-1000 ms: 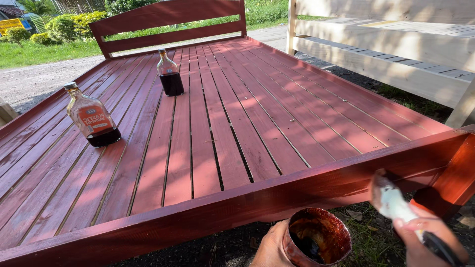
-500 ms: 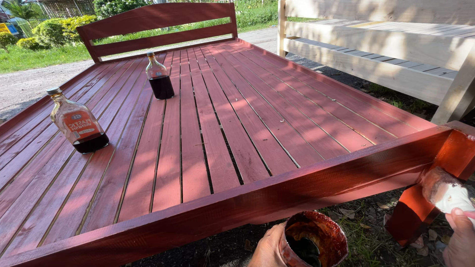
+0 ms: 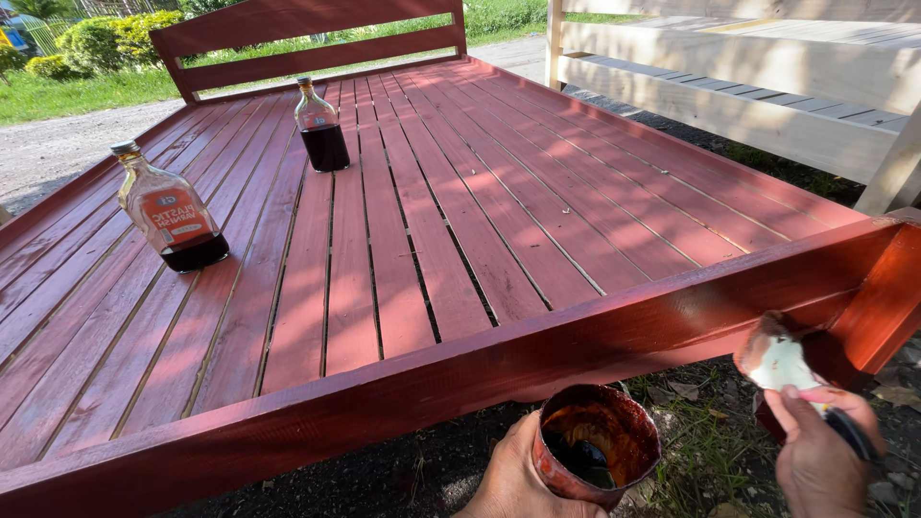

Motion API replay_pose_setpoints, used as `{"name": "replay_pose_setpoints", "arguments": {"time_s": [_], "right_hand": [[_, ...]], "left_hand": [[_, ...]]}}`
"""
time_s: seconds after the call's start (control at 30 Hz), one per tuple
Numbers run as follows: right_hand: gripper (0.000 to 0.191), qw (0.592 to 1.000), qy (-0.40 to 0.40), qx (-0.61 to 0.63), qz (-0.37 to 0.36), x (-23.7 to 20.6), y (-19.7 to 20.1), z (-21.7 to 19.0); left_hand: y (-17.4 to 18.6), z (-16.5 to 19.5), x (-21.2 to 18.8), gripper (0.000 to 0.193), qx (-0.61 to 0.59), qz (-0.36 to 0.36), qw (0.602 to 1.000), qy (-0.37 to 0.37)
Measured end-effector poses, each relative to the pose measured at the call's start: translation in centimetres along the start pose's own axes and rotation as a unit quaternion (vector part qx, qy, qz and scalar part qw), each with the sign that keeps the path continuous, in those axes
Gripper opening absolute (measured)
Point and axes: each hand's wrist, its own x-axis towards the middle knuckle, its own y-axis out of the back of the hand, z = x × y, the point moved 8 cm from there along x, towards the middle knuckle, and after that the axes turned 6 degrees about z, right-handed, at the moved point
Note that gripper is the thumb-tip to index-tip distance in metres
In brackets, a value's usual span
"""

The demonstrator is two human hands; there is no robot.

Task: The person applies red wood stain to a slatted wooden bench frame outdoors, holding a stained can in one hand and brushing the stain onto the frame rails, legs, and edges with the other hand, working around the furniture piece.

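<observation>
While the left hand [image 3: 523, 480] wraps around a small rusty tin can [image 3: 597, 443] of dark stain, low at the bottom edge of the view and just below the bed frame's front rail [image 3: 537, 350], the right hand [image 3: 820, 451] is closed on a paintbrush [image 3: 782, 363]. Brush head sits at or just off the rail's lower face near the corner post [image 3: 887, 302]; contact hard to confirm from this angle. Fingers of both hands curled tight, hands apart, can between them and the rail.

Handling, as a judgement: can is light but open-topped and partly full of liquid, rim smeared wet, so likely slippery; keep it upright, grip around the side wall as now, not by the rim. Brush is stiff at the handle, soft at the bristles, loaded with stain and apt to drip; hold by the dark handle behind the ferrule.

Frame itself: red-brown stained wooden slats [image 3: 432, 201], headboard [image 3: 307, 38] at the far end. Two glass bottles stand on the slats, well apart from the hands: a flat one with a red label [image 3: 173, 211] at left, a rounder one [image 3: 320, 125] further back, both with dark liquid at the bottom. An unpainted pale wooden frame [image 3: 767, 86] stands to the right. Grass and gravel beyond.
</observation>
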Motion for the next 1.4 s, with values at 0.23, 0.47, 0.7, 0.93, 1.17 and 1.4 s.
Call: {"name": "replay_pose_setpoints", "arguments": {"time_s": [0.23, 0.47, 0.7, 0.93, 1.17, 1.4], "right_hand": [[0.017, 0.997, 0.036, -0.035, -0.06, -10.3, -4.8, 0.2], [0.021, 0.973, 0.055, -0.144, -0.174, -12.9, -5.6, 0.6], [0.013, 0.992, -0.019, -0.05, -0.115, -0.7, -0.3, -0.6], [0.02, 0.987, -0.009, -0.151, 0.054, 6.4, 4.1, -1.3], [0.033, 0.993, -0.054, -0.021, 0.103, 13.9, 1.8, -2.9], [0.044, 0.987, -0.054, -0.15, 0.014, 14.9, -2.6, -4.5]], "left_hand": [[1.7, 0.1, -2.8, 0.106, -0.063, -0.017, 0.997, 0.027], [3.4, -0.6, -2.8, 0.112, 0.007, 0.002, 1.0, 0.027], [3.4, -1.7, -1.2, 0.114, -0.039, 0.009, 0.999, -0.002], [2.3, -3.4, 0.8, 0.114, -0.042, 0.01, 0.999, 0.014], [1.0, -3.2, 1.4, 0.114, -0.042, 0.012, 0.999, -0.012], [1.2, -3.2, 0.9, 0.115, -0.014, 0.001, 1.0, 0.019]]}}
